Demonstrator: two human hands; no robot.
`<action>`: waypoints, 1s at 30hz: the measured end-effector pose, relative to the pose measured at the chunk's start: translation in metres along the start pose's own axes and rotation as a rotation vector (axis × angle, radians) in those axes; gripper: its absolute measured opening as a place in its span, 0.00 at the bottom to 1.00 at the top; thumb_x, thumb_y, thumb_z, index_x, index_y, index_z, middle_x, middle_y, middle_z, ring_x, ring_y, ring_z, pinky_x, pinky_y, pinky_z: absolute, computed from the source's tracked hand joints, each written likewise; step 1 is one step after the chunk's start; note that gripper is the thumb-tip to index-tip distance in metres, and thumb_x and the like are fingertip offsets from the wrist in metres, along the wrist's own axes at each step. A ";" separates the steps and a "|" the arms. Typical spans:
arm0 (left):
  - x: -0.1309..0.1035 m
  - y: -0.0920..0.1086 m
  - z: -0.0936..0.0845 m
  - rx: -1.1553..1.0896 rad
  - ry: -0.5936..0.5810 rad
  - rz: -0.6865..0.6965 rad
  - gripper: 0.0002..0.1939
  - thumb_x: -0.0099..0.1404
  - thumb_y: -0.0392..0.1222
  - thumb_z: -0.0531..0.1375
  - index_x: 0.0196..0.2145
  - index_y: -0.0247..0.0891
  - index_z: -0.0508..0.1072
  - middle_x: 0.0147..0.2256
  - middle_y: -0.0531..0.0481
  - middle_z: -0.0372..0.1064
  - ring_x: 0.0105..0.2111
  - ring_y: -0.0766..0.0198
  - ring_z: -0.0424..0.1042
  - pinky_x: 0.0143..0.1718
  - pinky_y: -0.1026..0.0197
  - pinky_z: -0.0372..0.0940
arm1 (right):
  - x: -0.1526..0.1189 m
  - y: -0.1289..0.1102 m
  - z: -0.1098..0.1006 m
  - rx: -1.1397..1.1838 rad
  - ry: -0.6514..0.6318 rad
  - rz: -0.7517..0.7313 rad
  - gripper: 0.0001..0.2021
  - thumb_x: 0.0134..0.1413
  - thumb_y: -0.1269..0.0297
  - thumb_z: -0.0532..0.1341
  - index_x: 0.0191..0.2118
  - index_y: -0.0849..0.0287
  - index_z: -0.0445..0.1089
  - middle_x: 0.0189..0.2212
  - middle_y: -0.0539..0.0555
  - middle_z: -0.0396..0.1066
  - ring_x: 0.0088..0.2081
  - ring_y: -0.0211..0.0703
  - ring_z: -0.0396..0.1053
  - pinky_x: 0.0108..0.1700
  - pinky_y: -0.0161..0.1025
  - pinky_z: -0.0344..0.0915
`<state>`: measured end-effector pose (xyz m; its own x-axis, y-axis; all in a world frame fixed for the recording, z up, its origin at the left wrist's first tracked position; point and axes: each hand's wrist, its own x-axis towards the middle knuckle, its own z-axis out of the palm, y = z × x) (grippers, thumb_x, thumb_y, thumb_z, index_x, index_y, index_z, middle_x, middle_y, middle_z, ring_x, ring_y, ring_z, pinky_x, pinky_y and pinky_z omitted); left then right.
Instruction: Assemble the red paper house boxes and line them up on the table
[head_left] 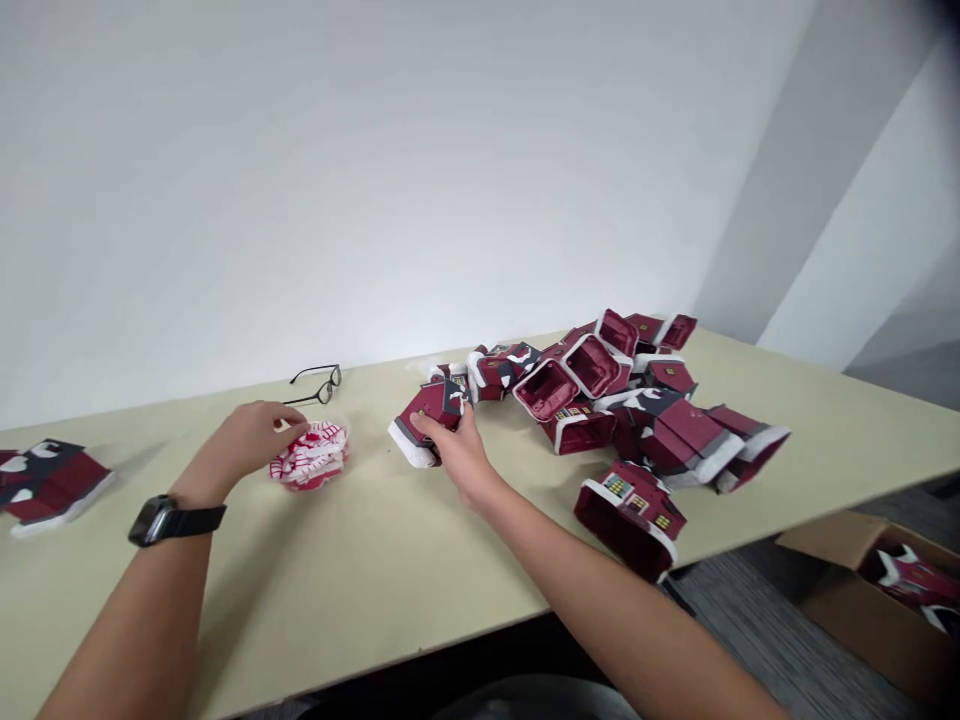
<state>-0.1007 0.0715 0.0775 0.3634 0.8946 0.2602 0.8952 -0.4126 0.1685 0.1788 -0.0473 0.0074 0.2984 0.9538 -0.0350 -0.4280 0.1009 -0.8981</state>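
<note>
My right hand (pixel 459 445) grips a small dark red house (pixel 424 415) with a dark roof and a white snowy base, tilted on its side near the middle of the table. Over the left edge of a round container of red and white striped pieces (pixel 311 457) is my left hand (pixel 262 435), its fingers curled together at the rim. Whether those fingertips hold a piece is too small to tell. A dark watch is on my left wrist.
Black glasses (pixel 321 388) lie behind the container. Many similar houses (pixel 667 430) are heaped at the right, one (pixel 630 515) near the front edge. Another house (pixel 56 480) is at the far left. A cardboard box (pixel 877 590) with houses stands below the table, right.
</note>
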 end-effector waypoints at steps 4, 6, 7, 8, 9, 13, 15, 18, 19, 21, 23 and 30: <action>0.002 -0.009 0.023 0.043 -0.025 0.036 0.21 0.64 0.56 0.57 0.43 0.45 0.84 0.48 0.44 0.80 0.49 0.45 0.75 0.46 0.55 0.65 | -0.002 0.000 0.001 0.015 -0.022 -0.021 0.33 0.46 0.55 0.74 0.56 0.52 0.63 0.50 0.51 0.78 0.50 0.45 0.75 0.50 0.39 0.71; 0.001 -0.011 0.027 0.025 -0.048 0.043 0.22 0.64 0.58 0.55 0.41 0.47 0.85 0.49 0.46 0.81 0.50 0.45 0.75 0.48 0.55 0.65 | -0.002 0.001 0.001 0.003 -0.031 -0.024 0.33 0.46 0.55 0.74 0.56 0.52 0.63 0.50 0.51 0.78 0.50 0.45 0.75 0.48 0.39 0.71; 0.001 -0.011 0.027 0.014 -0.057 0.038 0.22 0.65 0.59 0.54 0.40 0.47 0.85 0.49 0.47 0.81 0.50 0.46 0.76 0.48 0.55 0.65 | -0.002 0.002 0.002 -0.002 -0.030 -0.023 0.33 0.46 0.54 0.74 0.56 0.52 0.63 0.50 0.51 0.78 0.49 0.45 0.75 0.47 0.39 0.71; 0.001 -0.010 0.028 0.001 -0.058 0.030 0.23 0.65 0.59 0.54 0.41 0.47 0.84 0.49 0.47 0.81 0.49 0.46 0.76 0.48 0.55 0.65 | -0.002 0.002 0.002 -0.003 -0.027 -0.025 0.33 0.45 0.54 0.74 0.56 0.52 0.63 0.50 0.51 0.78 0.49 0.45 0.76 0.46 0.39 0.71; 0.000 -0.010 0.028 -0.014 -0.057 0.027 0.23 0.65 0.59 0.53 0.41 0.47 0.84 0.49 0.48 0.81 0.49 0.47 0.76 0.49 0.55 0.65 | -0.001 0.003 0.002 0.001 -0.024 -0.029 0.33 0.45 0.54 0.74 0.56 0.52 0.63 0.49 0.51 0.78 0.48 0.45 0.76 0.46 0.39 0.72; -0.002 -0.006 0.027 -0.084 -0.060 0.053 0.21 0.62 0.57 0.56 0.41 0.46 0.84 0.49 0.48 0.81 0.49 0.48 0.76 0.49 0.57 0.65 | -0.001 0.003 0.001 0.014 -0.026 -0.045 0.33 0.45 0.54 0.73 0.56 0.52 0.63 0.49 0.52 0.78 0.48 0.45 0.76 0.45 0.39 0.72; -0.003 -0.004 0.028 -0.096 -0.068 0.058 0.18 0.59 0.55 0.59 0.39 0.46 0.84 0.47 0.48 0.81 0.49 0.49 0.76 0.47 0.58 0.65 | -0.001 0.002 0.001 0.004 -0.026 -0.040 0.32 0.45 0.54 0.73 0.56 0.52 0.63 0.50 0.52 0.78 0.48 0.46 0.76 0.46 0.39 0.72; -0.003 -0.003 0.032 -0.110 -0.043 0.071 0.15 0.60 0.53 0.59 0.35 0.45 0.83 0.45 0.46 0.81 0.47 0.50 0.76 0.47 0.58 0.65 | -0.002 0.001 0.002 0.016 -0.023 -0.045 0.32 0.44 0.54 0.74 0.55 0.52 0.64 0.51 0.53 0.78 0.51 0.47 0.76 0.50 0.41 0.72; -0.002 -0.003 0.033 -0.121 -0.020 0.081 0.16 0.62 0.53 0.58 0.36 0.45 0.83 0.45 0.46 0.81 0.47 0.50 0.76 0.47 0.58 0.65 | -0.002 0.001 0.002 0.023 -0.023 -0.049 0.32 0.44 0.55 0.74 0.55 0.52 0.64 0.51 0.53 0.78 0.52 0.47 0.75 0.52 0.41 0.72; -0.003 -0.001 0.034 -0.151 0.065 0.105 0.17 0.65 0.55 0.57 0.38 0.44 0.82 0.46 0.45 0.80 0.48 0.50 0.75 0.50 0.56 0.64 | -0.002 0.000 0.002 0.033 -0.033 -0.057 0.32 0.44 0.55 0.73 0.55 0.52 0.64 0.52 0.53 0.77 0.52 0.47 0.75 0.52 0.42 0.72; -0.005 0.005 0.033 -0.208 0.187 0.096 0.19 0.68 0.55 0.56 0.41 0.42 0.81 0.47 0.44 0.79 0.49 0.51 0.74 0.52 0.56 0.64 | -0.003 0.000 0.002 0.036 -0.045 -0.068 0.32 0.44 0.55 0.73 0.54 0.52 0.64 0.52 0.54 0.77 0.52 0.47 0.76 0.51 0.42 0.72; -0.027 0.069 0.032 -0.578 0.326 0.048 0.20 0.66 0.59 0.63 0.45 0.42 0.81 0.43 0.46 0.80 0.43 0.54 0.76 0.45 0.58 0.69 | -0.001 0.005 0.002 0.003 -0.079 -0.057 0.32 0.45 0.54 0.74 0.55 0.52 0.64 0.51 0.53 0.78 0.51 0.45 0.75 0.55 0.42 0.70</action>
<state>-0.0402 0.0240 0.0515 0.2214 0.8130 0.5386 0.5649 -0.5571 0.6087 0.1746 -0.0470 0.0037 0.2540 0.9658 0.0512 -0.4147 0.1566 -0.8964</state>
